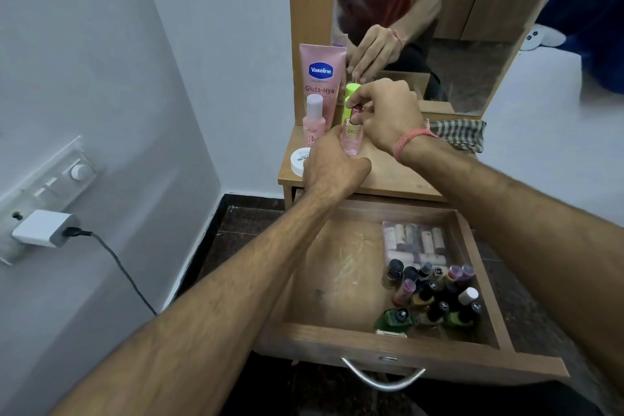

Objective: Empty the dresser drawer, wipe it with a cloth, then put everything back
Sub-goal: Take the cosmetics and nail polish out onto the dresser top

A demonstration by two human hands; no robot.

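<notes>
head view: both hands are on the pink dot & key bottle (pixel 352 138) standing on the dresser top (pixel 398 176): the left hand (pixel 332 159) grips its base, the right hand (pixel 385 111) pinches its cap. the vaseline tube (pixel 322 78) and green-capped bottle (pixel 351 94) crowd close; a nudge could topple them. nail polish bottles (pixel 435 294) remain in the open drawer (pixel 371 341).

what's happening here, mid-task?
A person is emptying the open drawer. Both hands hold a small pink bottle on the dresser top: left hand at its base, right hand at the cap. Small bottles and a clear packet remain inside; the checked cloth lies unused.
</notes>
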